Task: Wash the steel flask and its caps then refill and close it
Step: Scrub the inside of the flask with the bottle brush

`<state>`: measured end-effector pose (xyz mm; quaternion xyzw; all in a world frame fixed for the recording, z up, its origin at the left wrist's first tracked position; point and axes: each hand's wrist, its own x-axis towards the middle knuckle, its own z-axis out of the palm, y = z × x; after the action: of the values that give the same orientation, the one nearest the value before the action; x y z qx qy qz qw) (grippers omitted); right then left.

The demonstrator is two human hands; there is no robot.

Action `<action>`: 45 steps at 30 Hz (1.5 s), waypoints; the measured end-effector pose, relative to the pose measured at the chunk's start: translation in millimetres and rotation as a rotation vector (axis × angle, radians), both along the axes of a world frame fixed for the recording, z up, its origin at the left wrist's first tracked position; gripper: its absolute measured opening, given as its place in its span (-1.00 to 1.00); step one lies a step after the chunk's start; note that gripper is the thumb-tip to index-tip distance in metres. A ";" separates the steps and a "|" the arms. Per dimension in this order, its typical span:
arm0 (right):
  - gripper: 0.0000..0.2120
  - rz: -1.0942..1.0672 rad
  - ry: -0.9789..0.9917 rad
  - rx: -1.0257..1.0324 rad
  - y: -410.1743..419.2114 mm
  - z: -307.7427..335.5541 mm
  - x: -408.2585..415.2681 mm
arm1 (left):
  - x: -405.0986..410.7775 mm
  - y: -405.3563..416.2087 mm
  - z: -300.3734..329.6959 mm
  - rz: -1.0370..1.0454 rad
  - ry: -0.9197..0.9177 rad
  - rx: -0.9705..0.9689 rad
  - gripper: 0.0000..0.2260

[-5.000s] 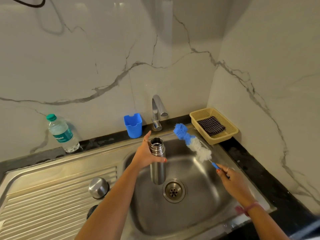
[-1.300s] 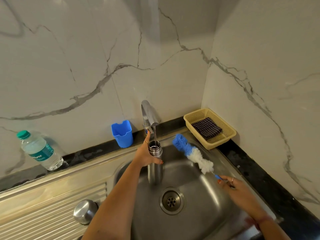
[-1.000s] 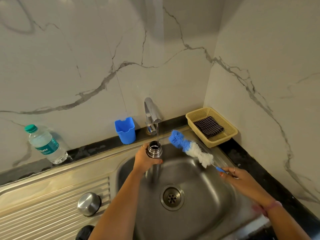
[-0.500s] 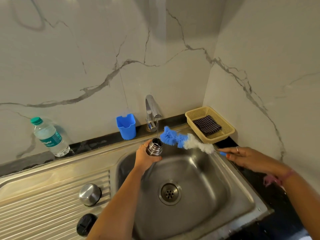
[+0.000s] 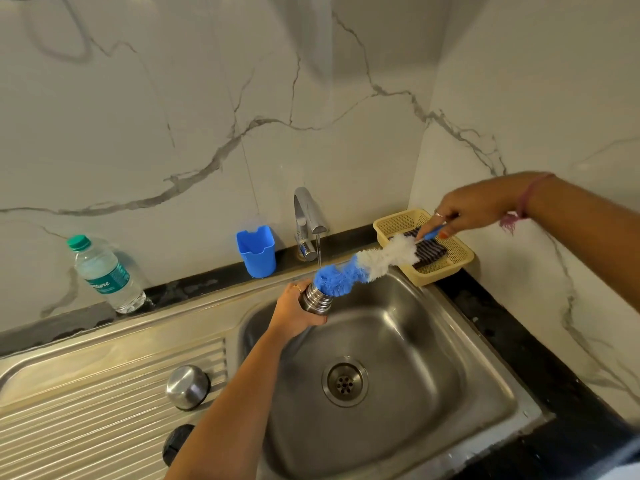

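Steel flask (image 5: 316, 300), centre frame, is being gripped by the left hand (image 5: 294, 315); the right hand (image 5: 467, 211), upper right, is pinching the bottle brush (image 5: 367, 265) at its mouth.

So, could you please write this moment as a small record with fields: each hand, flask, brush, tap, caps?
left hand: grips the steel flask, tilted over the sink
right hand: holds the bottle brush by its handle
brush: blue tip at the flask mouth
tap: running, thin stream
caps: steel cap and black cap on the drainboard
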<state>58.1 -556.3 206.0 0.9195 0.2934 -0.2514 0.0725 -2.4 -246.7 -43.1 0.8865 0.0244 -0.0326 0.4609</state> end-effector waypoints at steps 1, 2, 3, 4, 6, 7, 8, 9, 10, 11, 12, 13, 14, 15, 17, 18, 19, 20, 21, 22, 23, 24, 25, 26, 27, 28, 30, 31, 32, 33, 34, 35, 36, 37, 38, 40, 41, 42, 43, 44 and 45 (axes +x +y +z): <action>-0.64 0.038 -0.043 -0.064 8.1 8.0 2.4 | 0.9 0.3 0.6 -0.009 0.002 0.002 -0.31; -0.64 0.079 -0.092 -0.120 16.2 15.6 3.3 | 2.2 0.9 0.6 -0.020 -0.002 0.004 -0.32; -0.64 0.130 -0.148 -0.172 23.9 21.3 3.8 | 2.8 1.3 1.3 -0.029 0.002 0.006 -0.32; -0.63 0.179 -0.201 -0.228 31.2 26.3 3.7 | 3.7 1.5 1.7 -0.040 0.001 0.010 -0.31; -0.62 0.258 -0.275 -0.320 43.6 31.1 2.0 | 4.9 2.2 0.6 -0.058 0.007 0.026 -0.23; -0.61 0.286 -0.297 -0.358 47.9 30.7 2.0 | 4.8 2.2 0.2 -0.067 0.010 0.039 -0.19; -0.60 0.304 -0.312 -0.382 51.5 30.1 1.4 | 4.7 2.8 -1.7 -0.069 0.007 0.048 -0.17; -0.60 0.330 -0.332 -0.396 53.9 27.5 2.8 | 4.8 3.7 -4.0 -0.057 0.009 0.046 -0.17; -0.61 0.359 -0.357 -0.416 55.8 24.7 4.6 | 4.5 4.4 -5.4 -0.040 0.011 0.034 -0.16; -0.64 0.400 -0.402 -0.454 57.3 22.2 5.8 | 4.9 5.7 -7.0 -0.024 0.021 0.024 -0.16; -0.67 0.435 -0.461 -0.501 58.7 21.4 3.6 | 4.8 6.6 -7.4 -0.020 0.025 0.023 -0.16; -0.66 0.480 -0.529 -0.528 57.8 18.7 2.7 | 4.9 7.7 -7.2 -0.016 0.032 0.025 -0.18; -0.60 0.552 -0.593 -0.522 55.0 14.5 3.9 | 5.3 9.5 -6.8 -0.011 0.044 0.024 -0.19; -0.48 0.655 -0.656 -0.496 50.5 9.2 7.4 | 5.9 11.7 -6.5 -0.006 0.055 0.017 -0.21; -0.30 0.828 -0.753 -0.379 41.1 -1.3 18.1 | 7.7 16.3 -5.2 -0.012 0.081 0.015 -0.24; -0.26 0.860 -0.768 -0.330 39.0 -4.0 20.9 | 8.4 18.9 -4.9 -0.018 0.091 0.025 -0.24; -0.27 0.873 -0.743 -0.333 37.5 -7.2 24.7 | 9.0 21.1 -4.6 -0.027 0.099 0.037 -0.23; -0.32 0.850 -0.703 -0.355 38.5 -9.2 25.9 | 9.0 22.5 -4.0 -0.033 0.101 0.056 -0.22; -0.41 0.794 -0.679 -0.401 40.9 -10.9 24.6 | 8.8 23.5 -3.8 -0.035 0.099 0.069 -0.21; -0.51 0.736 -0.638 -0.438 43.5 -12.4 24.5 | 8.4 24.0 -3.4 -0.033 0.098 0.072 -0.20; -0.57 0.669 -0.585 -0.411 46.4 -10.4 23.3 | 8.8 24.1 -3.3 -0.029 0.094 0.070 -0.18; -0.59 0.595 -0.525 -0.372 49.2 -8.6 25.6 | 9.3 23.9 -3.1 -0.029 0.087 0.074 -0.16; -0.60 0.512 -0.442 -0.334 51.8 -7.1 28.8 | 10.0 22.8 -2.9 -0.035 0.077 0.090 -0.15; -0.60 0.444 -0.343 -0.301 53.1 -6.1 33.1 | 9.9 20.8 -0.8 -0.045 0.069 0.112 -0.16; -0.61 0.381 -0.252 -0.251 55.7 -3.4 33.9 | 10.1 18.9 0.7 -0.057 0.057 0.129 -0.18; -0.62 0.333 -0.191 -0.210 56.6 -1.8 36.6 | 10.5 17.1 2.1 -0.064 0.048 0.138 -0.19; -0.64 0.327 -0.169 -0.208 57.5 2.8 41.2 | 12.0 15.1 3.3 -0.076 0.035 0.143 -0.21; -0.64 0.366 -0.207 -0.245 59.0 4.3 42.2 | 12.4 14.8 3.7 -0.082 0.032 0.149 -0.20; -0.64 0.435 -0.281 -0.329 59.3 3.9 43.6 | 12.7 15.0 4.4 -0.087 0.033 0.151 -0.18; -0.64 0.493 -0.369 -0.411 60.4 5.0 41.1 | 13.0 15.5 5.4 -0.092 0.036 0.154 -0.17; -0.65 0.574 -0.469 -0.459 58.9 3.9 40.0 | 13.6 16.6 6.3 -0.100 0.042 0.159 -0.17; -0.68 0.640 -0.560 -0.463 57.6 2.8 37.3 | 13.9 17.4 7.3 -0.109 0.050 0.164 -0.18; -0.70 0.726 -0.654 -0.474 53.7 -0.4 38.4 | 14.4 18.0 8.2 -0.117 0.061 0.167 -0.21; -0.63 0.821 -0.716 -0.432 50.5 -3.2 40.6 | 14.8 18.9 8.6 -0.122 0.067 0.170 -0.25; -0.58 0.901 -0.747 -0.372 46.9 -6.0 43.9 | 15.4 19.3 8.7 -0.123 0.076 0.172 -0.26; -0.60 0.909 -0.737 -0.359 48.2 -5.5 43.0 | 16.1 17.9 8.3 -0.127 0.088 0.172 -0.23; -0.65 0.825 -0.680 -0.360 51.7 -4.8 39.3 | 15.9 15.7 9.3 -0.132 0.083 0.177 -0.20; -0.64 0.695 -0.595 -0.376 54.9 -6.1 39.7 | 15.4 13.1 9.9 -0.130 0.074 0.186 -0.18; -0.61 0.551 -0.484 -0.356 60.1 -2.5 37.8 | 15.1 10.3 10.7 -0.124 0.064 0.191 -0.17; -0.62 0.430 -0.353 -0.306 62.8 -1.2 39.9 | 15.1 8.2 10.6 -0.117 0.052 0.192 -0.16; -0.66 0.342 -0.220 -0.242 64.7 -0.6 43.4 | 15.0 6.1 11.2 -0.118 0.042 0.199 -0.17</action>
<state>101.5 -491.6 205.4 0.8629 0.4029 -0.1672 0.2551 12.7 -240.6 -32.0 0.9268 -0.0148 -0.0758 0.3674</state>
